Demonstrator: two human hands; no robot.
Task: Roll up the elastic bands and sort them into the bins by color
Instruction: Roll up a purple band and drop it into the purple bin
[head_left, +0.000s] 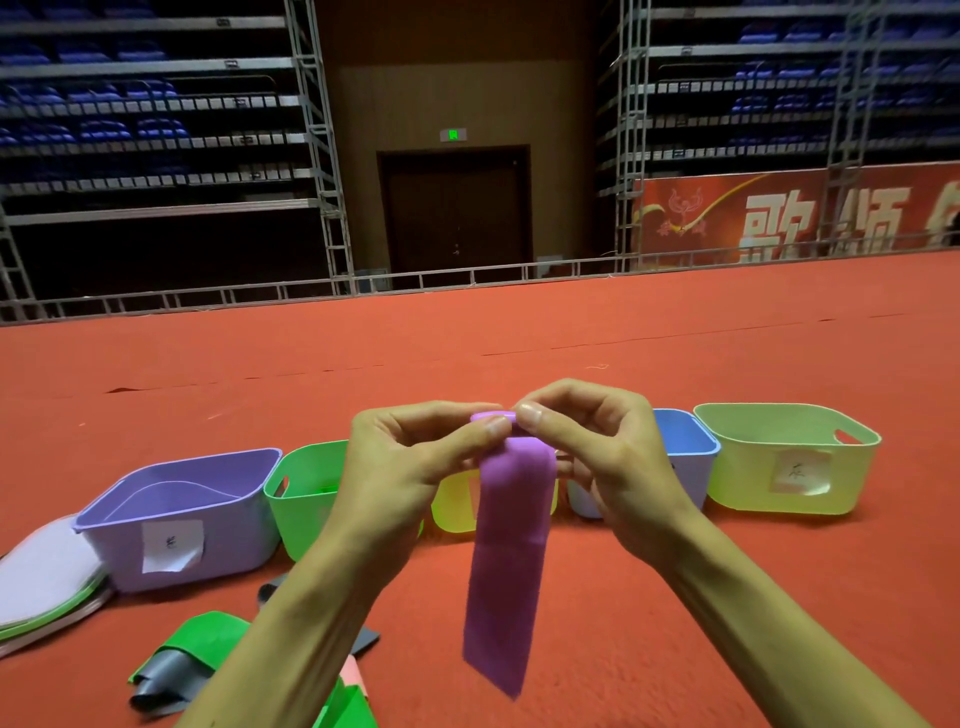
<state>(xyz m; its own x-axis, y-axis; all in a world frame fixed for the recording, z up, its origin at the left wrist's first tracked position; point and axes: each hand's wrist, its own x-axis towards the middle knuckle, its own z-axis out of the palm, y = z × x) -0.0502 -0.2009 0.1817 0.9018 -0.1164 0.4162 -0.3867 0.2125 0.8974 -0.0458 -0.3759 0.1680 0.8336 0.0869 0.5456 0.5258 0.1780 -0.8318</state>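
Loose bands lay heaped at the lower left of the frame beside my left forearm: a green band, a grey band and a bit of a pink band, all on the red carpet. At centre frame I held both hands up close together. My left hand pinched one side of the small rolled top of the purple band between thumb and curled fingers, and my right hand pinched the other side the same way. The unrolled rest hung straight down, its free end blurred above the carpet. Behind my hands 5 bins stood in a row across the middle of the frame: a purple bin, a green bin, a yellow bin, a blue bin and a pale yellow-green bin. A stack of flat lids lay at the left edge, just beside the purple bin.
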